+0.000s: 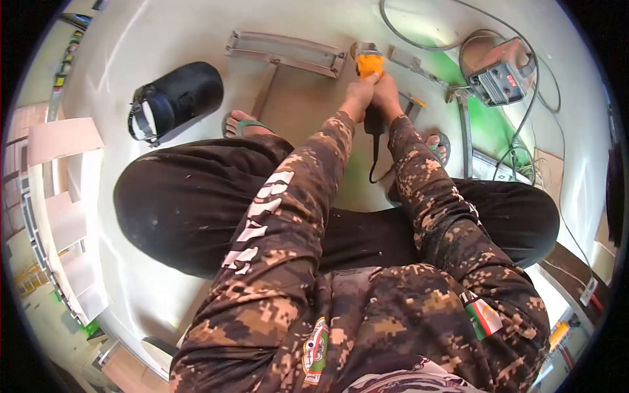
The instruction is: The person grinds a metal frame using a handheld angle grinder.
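Out in front of me, both my hands are wrapped around the body of a yellow and black angle grinder [369, 63]. My left hand [359, 95] grips it on the left side, and my right hand [386, 93] closes on it from the right. The grinder's head and disc point away from me, right at the right end of a welded metal frame [285, 47] lying on the floor. A black power cord [375, 160] hangs from the grinder's rear, between my forearms.
A black welding helmet [183, 98] lies at left. To the right stands a welding machine [501, 77] with a lit red display and looping cables [524, 131]. Metal bars [466, 134] lie near my right foot [438, 147]. My left foot [246, 124] is beside the frame's leg.
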`<state>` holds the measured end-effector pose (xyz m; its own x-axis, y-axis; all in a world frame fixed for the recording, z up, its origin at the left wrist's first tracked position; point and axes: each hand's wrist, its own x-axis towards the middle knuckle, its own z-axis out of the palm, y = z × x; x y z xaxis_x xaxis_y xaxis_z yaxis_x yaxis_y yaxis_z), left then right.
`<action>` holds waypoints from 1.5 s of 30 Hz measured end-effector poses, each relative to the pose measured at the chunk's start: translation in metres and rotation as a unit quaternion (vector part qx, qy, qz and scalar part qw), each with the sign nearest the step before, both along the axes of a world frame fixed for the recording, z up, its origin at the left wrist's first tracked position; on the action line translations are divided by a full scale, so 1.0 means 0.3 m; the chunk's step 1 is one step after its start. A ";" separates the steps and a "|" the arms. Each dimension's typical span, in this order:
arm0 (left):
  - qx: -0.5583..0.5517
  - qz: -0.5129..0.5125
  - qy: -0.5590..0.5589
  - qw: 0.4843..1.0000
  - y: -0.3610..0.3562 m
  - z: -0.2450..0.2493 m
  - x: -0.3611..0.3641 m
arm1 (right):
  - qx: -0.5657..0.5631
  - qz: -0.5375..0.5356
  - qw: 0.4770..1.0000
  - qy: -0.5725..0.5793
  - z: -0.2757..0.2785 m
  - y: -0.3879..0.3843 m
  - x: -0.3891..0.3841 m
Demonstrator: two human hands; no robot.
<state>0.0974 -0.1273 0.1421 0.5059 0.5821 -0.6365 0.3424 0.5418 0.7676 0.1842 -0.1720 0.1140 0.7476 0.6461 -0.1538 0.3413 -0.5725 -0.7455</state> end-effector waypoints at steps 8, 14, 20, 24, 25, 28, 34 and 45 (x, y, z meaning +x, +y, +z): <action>-0.099 0.081 -0.058 0.990 0.051 -0.087 0.001 | -0.009 -0.003 0.999 0.046 0.074 0.008 -0.030; -0.107 0.092 -0.083 0.987 0.058 -0.095 0.006 | -0.032 0.010 0.999 0.026 0.040 0.035 -0.004; -0.104 0.125 -0.101 0.982 0.060 -0.146 0.003 | -0.052 0.019 0.998 0.016 0.035 0.045 -0.024; -0.103 0.140 -0.116 0.978 0.053 -0.148 0.010 | -0.052 0.006 0.998 0.021 0.032 0.046 -0.024; -0.090 0.138 -0.097 0.981 0.054 -0.139 0.007 | -0.051 0.008 0.998 0.024 0.037 0.047 -0.028; -0.079 0.135 -0.075 0.985 0.061 -0.116 0.003 | -0.045 0.010 0.998 0.038 0.046 0.049 -0.032; -0.080 0.130 -0.060 0.987 0.059 -0.086 -0.009 | -0.032 0.017 0.997 0.061 0.031 0.052 -0.031; -0.045 0.128 -0.027 0.990 0.078 -0.067 -0.012 | -0.029 0.006 0.998 0.047 0.043 0.067 -0.040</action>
<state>0.0937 -0.1040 0.1220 0.3837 0.6381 -0.6676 0.1460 0.6719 0.7261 0.1722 -0.1518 0.1270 0.7203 0.6430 -0.2602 0.2784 -0.6115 -0.7406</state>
